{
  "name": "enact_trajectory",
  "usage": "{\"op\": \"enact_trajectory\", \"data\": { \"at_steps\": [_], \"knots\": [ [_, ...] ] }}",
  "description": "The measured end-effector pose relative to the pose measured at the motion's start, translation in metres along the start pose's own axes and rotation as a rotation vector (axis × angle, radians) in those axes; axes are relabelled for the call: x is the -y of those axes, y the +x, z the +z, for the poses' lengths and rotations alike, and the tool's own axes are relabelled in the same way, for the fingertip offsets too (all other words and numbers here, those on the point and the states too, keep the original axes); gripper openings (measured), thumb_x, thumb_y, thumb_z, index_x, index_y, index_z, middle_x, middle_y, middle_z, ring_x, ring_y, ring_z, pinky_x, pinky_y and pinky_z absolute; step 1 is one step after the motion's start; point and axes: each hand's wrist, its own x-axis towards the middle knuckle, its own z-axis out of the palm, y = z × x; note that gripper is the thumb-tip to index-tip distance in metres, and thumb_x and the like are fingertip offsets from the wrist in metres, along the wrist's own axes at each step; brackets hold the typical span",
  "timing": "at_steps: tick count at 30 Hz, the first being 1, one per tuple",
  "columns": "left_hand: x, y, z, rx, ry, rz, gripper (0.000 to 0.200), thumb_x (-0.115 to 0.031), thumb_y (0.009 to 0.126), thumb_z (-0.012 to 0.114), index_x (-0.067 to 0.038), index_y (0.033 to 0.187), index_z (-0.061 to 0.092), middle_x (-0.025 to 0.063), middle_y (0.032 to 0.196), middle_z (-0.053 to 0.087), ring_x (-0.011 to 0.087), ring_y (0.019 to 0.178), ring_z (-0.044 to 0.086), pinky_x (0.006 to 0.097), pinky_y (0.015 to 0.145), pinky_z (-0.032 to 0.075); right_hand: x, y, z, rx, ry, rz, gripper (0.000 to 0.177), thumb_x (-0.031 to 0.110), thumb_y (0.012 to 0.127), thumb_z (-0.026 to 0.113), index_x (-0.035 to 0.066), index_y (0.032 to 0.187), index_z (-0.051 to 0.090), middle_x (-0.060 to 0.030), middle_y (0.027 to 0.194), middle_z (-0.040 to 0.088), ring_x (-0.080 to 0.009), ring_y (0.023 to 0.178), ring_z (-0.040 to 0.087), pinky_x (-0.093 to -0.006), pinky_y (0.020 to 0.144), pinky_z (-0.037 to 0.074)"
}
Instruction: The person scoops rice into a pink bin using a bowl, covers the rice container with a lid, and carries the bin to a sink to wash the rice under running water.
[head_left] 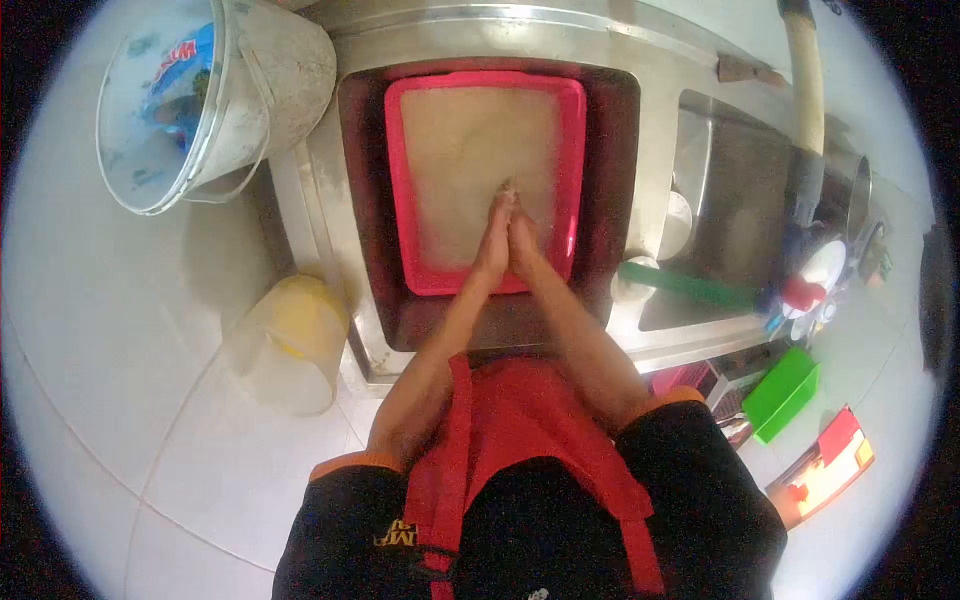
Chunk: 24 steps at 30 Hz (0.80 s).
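Together, two hands [494,238] meet palm to palm over one pink tub [576,150], grasp unclear

I have a steel sink unit [318,215] below me, with two basins sunk into its top. In the left basin [622,150] a pink tub [393,160] sits, its rim level as far as I can judge. On the strip between the basins I make out a white round dish [677,222] and a white container [632,286], just beside each other. On the pale tiled floor [80,400] at my left, a translucent container [260,365] stands near the sink unit.
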Motion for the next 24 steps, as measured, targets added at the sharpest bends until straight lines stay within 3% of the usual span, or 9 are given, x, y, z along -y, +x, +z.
{"op": "enact_trajectory", "data": {
  "at_steps": [2, 5, 7, 9, 11, 13, 17, 19, 24],
  "knots": [
    [0.002, 0.001, 0.002, -0.039, -0.174, -0.022, 0.067, -0.047, 0.1, 0.035, -0.005, 0.15, 0.024, 0.0092, 0.157, 0.022, 0.0234, 0.143, 0.021, 0.0375, 0.117, 0.015, 0.006, -0.007, 0.003, 0.039, -0.079, 0.048, 0.073, 0.059, 0.096, 0.04, 0.0, 0.138, 0.045, -0.0174, 0.138, 0.05, -0.0285, 0.126, 0.047, -0.0375, 0.106, 0.034],
    [-0.033, -0.018, 0.023, 0.038, 0.048, -0.08, 0.065, -0.046, 0.1, 0.034, -0.003, 0.149, 0.025, 0.0125, 0.156, 0.023, 0.025, 0.143, 0.021, 0.0387, 0.117, 0.014, -0.026, 0.05, -0.015, -0.051, -0.229, -0.359, 0.064, 0.048, 0.099, 0.038, -0.002, 0.139, 0.044, -0.017, 0.143, 0.045, -0.0293, 0.132, 0.041, -0.038, 0.11, 0.031],
    [0.059, 0.028, -0.038, -0.158, 0.695, 0.318, 0.067, -0.046, 0.099, 0.035, 0.0, 0.146, 0.027, 0.0169, 0.153, 0.026, 0.0271, 0.141, 0.023, 0.0393, 0.117, 0.015, -0.1, 0.156, -0.057, -0.382, -0.928, -0.737, 0.06, 0.044, 0.1, 0.037, 0.001, 0.14, 0.043, -0.0163, 0.146, 0.042, -0.0302, 0.134, 0.038, -0.0396, 0.112, 0.028],
    [0.096, 0.052, -0.085, -0.374, 1.161, 0.589, 0.067, -0.046, 0.098, 0.036, 0.001, 0.145, 0.028, 0.0192, 0.151, 0.028, 0.0281, 0.14, 0.025, 0.0396, 0.116, 0.016, -0.05, 0.112, -0.061, -0.391, -0.915, -0.41, 0.06, 0.045, 0.099, 0.039, 0.003, 0.142, 0.041, -0.0152, 0.147, 0.04, -0.03, 0.134, 0.039, -0.0399, 0.111, 0.03],
    [0.028, 0.044, -0.09, -0.601, 0.487, -0.099, 0.063, -0.044, 0.098, 0.036, 0.0, 0.142, 0.035, 0.0195, 0.15, 0.031, 0.0294, 0.139, 0.027, 0.04, 0.116, 0.017, -0.038, 0.09, -0.055, -0.275, -0.472, -0.132, 0.06, 0.046, 0.099, 0.04, 0.006, 0.144, 0.039, -0.0142, 0.147, 0.039, -0.0298, 0.134, 0.039, -0.0403, 0.11, 0.031],
    [0.042, 0.049, -0.096, -0.498, 0.41, -0.099, 0.063, -0.045, 0.098, 0.037, -0.001, 0.142, 0.037, 0.0186, 0.149, 0.032, 0.0289, 0.139, 0.028, 0.0395, 0.115, 0.019, -0.02, 0.057, -0.038, -0.144, -0.036, 0.091, 0.06, 0.046, 0.099, 0.041, 0.009, 0.146, 0.037, -0.0131, 0.148, 0.038, -0.0296, 0.133, 0.039, -0.0406, 0.109, 0.033],
    [0.09, 0.064, -0.097, -0.072, 0.094, -0.107, 0.064, -0.049, 0.096, 0.038, -0.002, 0.14, 0.042, 0.0147, 0.147, 0.037, 0.0271, 0.136, 0.032, 0.0372, 0.112, 0.025, -0.017, 0.034, -0.002, -0.063, -0.021, 0.014, 0.058, 0.044, 0.1, 0.037, 0.005, 0.143, 0.041, -0.0146, 0.144, 0.044, -0.0296, 0.132, 0.041, -0.04, 0.112, 0.029],
    [0.074, 0.041, -0.074, -0.097, 0.038, -0.143, 0.065, -0.05, 0.096, 0.038, -0.003, 0.141, 0.041, 0.0138, 0.147, 0.038, 0.0268, 0.136, 0.034, 0.0371, 0.112, 0.025, -0.051, 0.065, -0.009, 0.202, 0.264, -0.021, 0.063, 0.052, 0.097, 0.043, 0.008, 0.143, 0.041, -0.0144, 0.14, 0.046, -0.0296, 0.126, 0.045, -0.0405, 0.104, 0.038],
    [0.019, 0.015, -0.024, -0.19, -0.144, -0.186, 0.068, -0.051, 0.098, 0.036, -0.004, 0.148, 0.031, 0.0105, 0.15, 0.035, 0.0242, 0.136, 0.034, 0.0353, 0.116, 0.021, -0.013, -0.009, 0.009, 0.122, 0.074, -0.05, 0.068, 0.054, 0.099, 0.037, 0.004, 0.145, 0.037, -0.0148, 0.147, 0.04, -0.029, 0.133, 0.039, -0.039, 0.111, 0.029]
  ]
}}
